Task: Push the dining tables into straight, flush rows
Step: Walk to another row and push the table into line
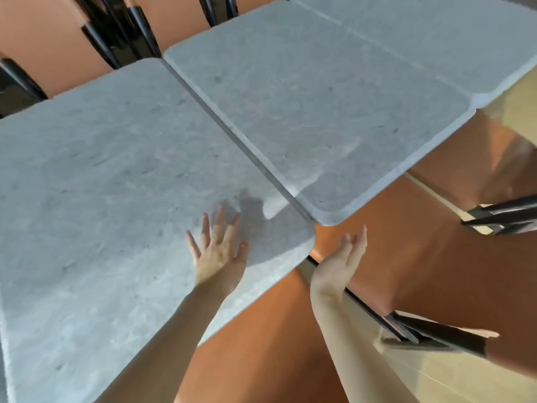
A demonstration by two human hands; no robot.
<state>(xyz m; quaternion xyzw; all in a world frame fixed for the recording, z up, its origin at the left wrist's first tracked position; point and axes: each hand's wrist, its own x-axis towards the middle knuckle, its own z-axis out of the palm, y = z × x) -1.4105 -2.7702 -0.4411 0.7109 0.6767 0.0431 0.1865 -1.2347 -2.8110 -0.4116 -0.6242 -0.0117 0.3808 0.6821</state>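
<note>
Take the near worktop (101, 199) as your landmark: it fills the left of the view, with chairs (49, 45) tucked along its far side. Your left hand (218, 248) lies flat on its right corner, fingers (205, 225) straight and spread, probably so the palm can press down and slide the slab without gripping it. Right of that corner runs a dark seam, and beyond it sits the middle worktop (319, 112), parallel, but with its near edge set further back than the landmark's, so the row does not read as flush. A third worktop (450, 33) joins it further right. Your right hand (345, 257) hovers off the landmark's corner, over an orange seat (406, 257), fingers straight and close together, touching nothing, likely poised to reach the middle worktop's edge.
</note>
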